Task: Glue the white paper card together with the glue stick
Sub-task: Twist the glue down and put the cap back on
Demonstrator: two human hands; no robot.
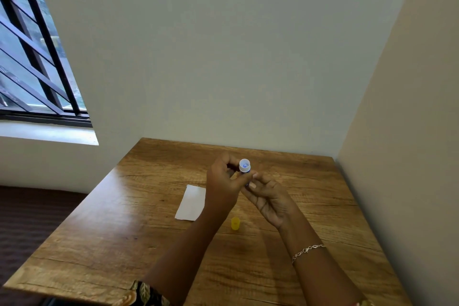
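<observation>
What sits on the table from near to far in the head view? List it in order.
Yellow cap → white paper card → glue stick, held up in both hands.

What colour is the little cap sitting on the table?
Yellow. The cap stands on the wooden table, seen best in the head view.

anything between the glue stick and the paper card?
Nothing on the table blocks it. The glue stick, cap off, is held up by both hands, left hand and right hand, above the table. The card lies flat just below-left, partly hidden by the left hand. The yellow cap stands nearer, off the path.
</observation>
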